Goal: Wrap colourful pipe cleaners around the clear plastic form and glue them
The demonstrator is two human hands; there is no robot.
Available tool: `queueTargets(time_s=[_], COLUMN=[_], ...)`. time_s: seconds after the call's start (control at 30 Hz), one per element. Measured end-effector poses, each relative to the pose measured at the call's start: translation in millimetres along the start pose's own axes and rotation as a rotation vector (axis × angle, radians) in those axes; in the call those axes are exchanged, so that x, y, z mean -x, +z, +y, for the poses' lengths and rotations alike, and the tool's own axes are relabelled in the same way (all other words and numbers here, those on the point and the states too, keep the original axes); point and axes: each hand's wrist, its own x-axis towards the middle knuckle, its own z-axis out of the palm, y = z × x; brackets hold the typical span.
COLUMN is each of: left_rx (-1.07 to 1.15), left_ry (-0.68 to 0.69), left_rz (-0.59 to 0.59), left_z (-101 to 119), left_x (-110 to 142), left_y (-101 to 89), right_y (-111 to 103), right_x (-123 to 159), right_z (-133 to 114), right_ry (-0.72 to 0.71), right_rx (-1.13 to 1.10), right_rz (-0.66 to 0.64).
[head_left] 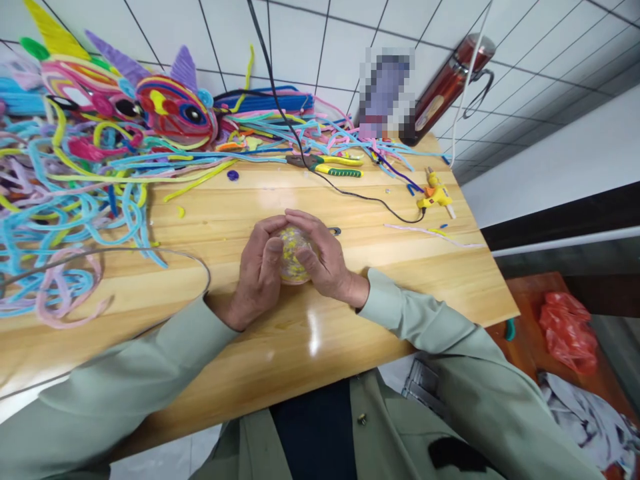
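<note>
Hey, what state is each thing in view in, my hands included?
Left hand: cupped around the yellow-speckled object
Right hand: cupped around it too
Yellow-speckled object: enclosed, partly hidden
Pliers: lying flat
Glue gun: on its side, cord attached
Thermos: standing, capped
Pipe cleaners: loose, tangled
Red bag: crumpled
</note>
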Motion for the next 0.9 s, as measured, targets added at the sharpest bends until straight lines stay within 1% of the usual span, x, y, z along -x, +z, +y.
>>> queueTargets(time_s=[0.13,0.3,0.43,0.63,0.8,0.9], left_rx=[0.011,0.050,0.090,0.070,0.044,0.025], left_ry=[-0.026,0.023,0.011,-0.032,0.006,0.012], left_rz=[0.020,0.009,-0.017,-0.034,-0.046,-0.043], left_z=[-2.2,-2.4,-2.4,-2.6,-4.5,-5.0], left_x=[2.7,2.0,0.6,1.7,2.1,1.6], left_y=[0.1,0.7,0.6,-0.8,-1.6,-2.4], right_y=[-0.3,-1.7,-2.3,-2.7,-2.4,-2.7], right_x=[0.3,0.8,1.4,2.5,3.0,2.8], right_z=[-1.7,-3.9,-4.1,-3.6,-3.4,-3.8], right_ry=[0.036,0.040,0.028,0.047,0.000,0.009], right_rx=[0.006,0.036,0.002,0.020,0.007,0.017], right_rz=[-0.005,-0.023,-0.016,-0.027,-0.002,-0.010])
